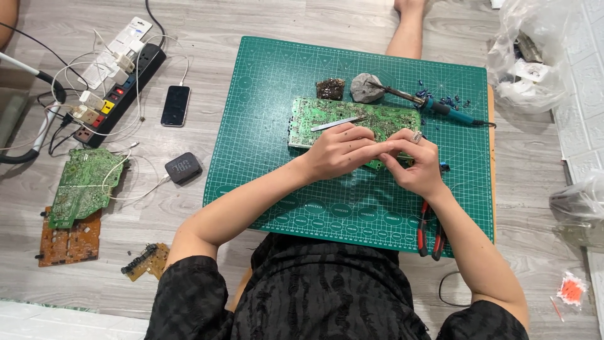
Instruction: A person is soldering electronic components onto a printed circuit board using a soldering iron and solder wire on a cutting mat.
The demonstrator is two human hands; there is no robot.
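Observation:
A green circuit board [327, 116] lies on a green cutting mat [277, 176]. My left hand [340, 151] rests on the board's near edge and holds metal tweezers [336, 124] that point left over the board. My right hand [415, 165], with a ring on one finger, meets the left fingertips at the board's near right corner; whether it pinches something small is hidden. A blue-handled soldering iron [434, 105] lies beyond the board, its tip resting on a grey stone [366, 88].
Red-handled pliers [430, 233] lie at the mat's near right. Small blue parts [450, 99] are scattered by the iron. Left of the mat: a power strip [119, 88], phone [175, 105], small black clock [183, 167], and spare circuit boards [82, 182]. Plastic bags [535, 56] sit at right.

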